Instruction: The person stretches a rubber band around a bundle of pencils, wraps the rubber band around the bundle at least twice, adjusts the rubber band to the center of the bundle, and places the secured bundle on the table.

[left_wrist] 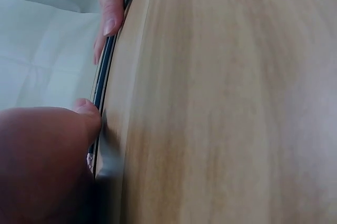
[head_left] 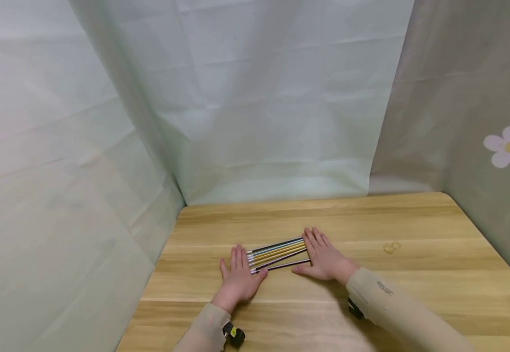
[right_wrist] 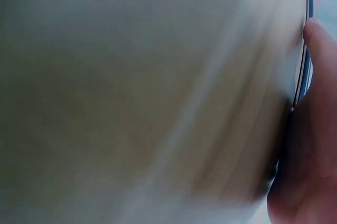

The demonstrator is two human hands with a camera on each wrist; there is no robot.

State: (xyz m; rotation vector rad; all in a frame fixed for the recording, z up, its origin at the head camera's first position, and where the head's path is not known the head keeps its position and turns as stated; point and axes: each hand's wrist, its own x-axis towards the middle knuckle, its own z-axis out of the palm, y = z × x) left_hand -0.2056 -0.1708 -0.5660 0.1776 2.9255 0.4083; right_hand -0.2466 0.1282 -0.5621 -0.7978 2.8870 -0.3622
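Observation:
Several pencils (head_left: 278, 252) lie side by side on the wooden table, dark, blue-green and yellow ones, with their eraser ends to the left. The nearest dark pencil (head_left: 287, 264) angles a little away from the others. My left hand (head_left: 239, 278) lies with straight fingers over the eraser ends, its thumb touching the nearest pencil. Across the other ends rests my right hand (head_left: 324, 259), fingers extended and thumb spread toward me; it hides those ends. In the left wrist view, a dark pencil (left_wrist: 103, 69) runs between both thumbs at table level.
Two thin yellowish bands (head_left: 391, 247), looking like rubber bands, lie on the table (head_left: 413, 293) to the right of my right hand. Pale cloth (head_left: 259, 122) hangs behind the table's far edge, and more cloth with a white flower (head_left: 509, 146) hangs at the right.

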